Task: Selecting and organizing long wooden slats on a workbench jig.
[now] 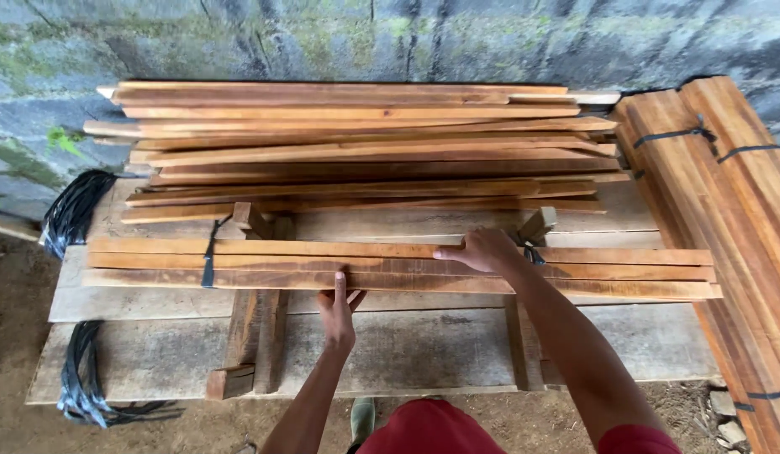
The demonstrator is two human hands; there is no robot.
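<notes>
The person is squaring a bundle of wooden slats (390, 269) lying across two timber supports (255, 336), in front of the loose pile of slats (365, 143). The left hand (338, 313) is pressing up against the bundle's near edge with fingers open and flat, while the right hand (482, 250) is lying spread and flat on the bundle's top, gripping nothing. Pushing both evenly, judging by the uneven ends, should be keeping the slats flush beside the black strap (208, 262).

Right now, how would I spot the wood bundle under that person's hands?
Start at the grey plank table below the mossy wall. In front of the loose heap of reddish slats lies a flat row of long slats. Only it has both hands on it and a black strap.
</notes>
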